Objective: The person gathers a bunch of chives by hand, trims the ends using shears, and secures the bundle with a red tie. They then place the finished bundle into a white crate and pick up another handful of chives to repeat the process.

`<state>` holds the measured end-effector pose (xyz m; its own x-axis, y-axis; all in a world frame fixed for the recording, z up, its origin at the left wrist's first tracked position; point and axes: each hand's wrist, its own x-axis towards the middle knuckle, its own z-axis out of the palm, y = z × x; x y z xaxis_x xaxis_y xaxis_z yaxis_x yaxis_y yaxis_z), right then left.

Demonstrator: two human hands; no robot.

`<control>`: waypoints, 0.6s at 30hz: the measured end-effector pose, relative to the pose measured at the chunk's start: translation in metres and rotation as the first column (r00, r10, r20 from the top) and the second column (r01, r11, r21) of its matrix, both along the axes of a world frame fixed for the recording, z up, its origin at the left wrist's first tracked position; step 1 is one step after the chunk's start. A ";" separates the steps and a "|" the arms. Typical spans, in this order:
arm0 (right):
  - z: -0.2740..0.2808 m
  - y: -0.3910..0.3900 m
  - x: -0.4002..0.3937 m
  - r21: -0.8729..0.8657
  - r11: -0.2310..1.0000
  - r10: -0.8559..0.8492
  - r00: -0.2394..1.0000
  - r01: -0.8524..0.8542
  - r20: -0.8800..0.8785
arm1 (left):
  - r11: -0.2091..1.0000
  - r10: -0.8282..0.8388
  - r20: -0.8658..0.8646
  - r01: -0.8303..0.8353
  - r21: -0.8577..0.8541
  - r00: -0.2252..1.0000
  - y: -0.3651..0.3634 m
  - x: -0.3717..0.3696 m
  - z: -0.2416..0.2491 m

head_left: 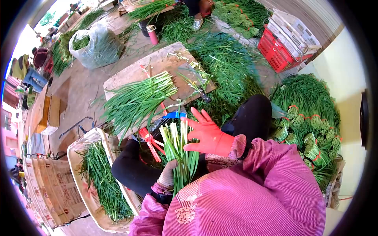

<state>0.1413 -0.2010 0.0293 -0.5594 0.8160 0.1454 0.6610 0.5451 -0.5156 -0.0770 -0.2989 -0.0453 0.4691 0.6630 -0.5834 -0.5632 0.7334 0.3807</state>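
Observation:
A bunch of garlic chives (180,157) stands upright in front of my lap, white stem ends up. My left hand (168,174), in a greyish glove, is wrapped round the leafy lower part of it. My right hand (210,135), in a red rubber glove, has its fingers spread, with the fingertips right at the white stems. A bundle of red ties (148,138) hangs just left of the bunch. Beyond, a loose pile of chives (138,98) lies on the wooden board (123,80). A knife with a black handle (204,96) rests at the board's right edge.
A white crate (103,135) with chives stands at my left. Tied bunches (311,122) are heaped at my right. Loose chives (224,59) cover the floor beyond the board. Farther back are a plastic bag (104,49), a pink bottle (152,35) and a red crate (273,51).

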 end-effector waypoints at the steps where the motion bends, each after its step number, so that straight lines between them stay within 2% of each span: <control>1: -0.007 0.000 -0.001 -0.032 0.999 -0.008 0.999 0.007 -0.033 | 1.000 -0.018 -0.012 0.018 -0.003 1.000 0.001 -0.001 0.000; 3: -0.018 0.002 -0.002 -0.103 0.994 -0.051 0.994 0.042 -0.093 | 0.999 -0.036 -0.022 0.036 -0.006 0.999 0.003 -0.006 -0.004; 4: -0.022 0.006 0.002 -0.103 0.994 -0.049 0.995 0.039 -0.092 | 0.999 -0.041 0.037 0.042 -0.026 0.998 0.002 -0.011 -0.013; 6: -0.024 0.024 0.014 -0.198 0.980 -0.086 0.939 0.020 -0.333 | 0.998 -0.043 0.096 0.047 -0.045 0.994 0.002 -0.010 -0.008; 7: 0.000 0.034 0.015 -0.226 0.952 -0.265 0.921 0.205 -0.284 | 0.999 -0.029 0.132 0.032 -0.017 0.991 0.005 -0.004 0.009; 8: 0.011 0.048 0.029 0.095 0.957 -0.252 0.946 0.275 -0.203 | 1.000 -0.017 0.168 0.015 0.011 0.986 0.007 0.000 0.018; 9: 0.022 0.059 0.042 0.459 0.828 -0.312 0.945 0.323 -0.103 | 1.000 -0.019 0.183 0.018 0.008 0.983 0.006 -0.001 0.014; 10: 0.049 0.063 0.046 0.535 0.776 -0.432 0.899 0.334 0.065 | 1.000 -0.018 0.183 0.017 0.008 0.983 0.006 -0.002 0.013; 12: 0.055 0.064 0.047 0.468 0.837 -0.312 0.950 0.283 -0.018 | 0.999 -0.049 0.184 0.047 0.014 0.982 0.007 -0.003 0.011; 14: 0.064 0.042 0.032 0.258 0.966 -0.043 0.992 0.011 0.118 | 0.999 -0.048 0.169 0.049 -0.003 0.985 0.004 -0.008 -0.006; 15: 0.045 0.032 0.027 0.197 0.977 0.063 0.993 -0.082 0.104 | 0.999 -0.041 0.151 0.044 -0.021 0.988 0.003 -0.010 -0.015; 16: 0.041 0.019 0.020 0.103 0.986 0.117 0.987 -0.129 0.111 | 0.999 -0.041 0.151 0.044 -0.021 0.988 0.003 -0.010 -0.014; 18: 0.019 0.006 0.013 0.026 0.989 0.146 0.987 -0.148 0.062 | 0.999 -0.021 0.123 0.027 -0.046 0.992 0.002 -0.009 -0.011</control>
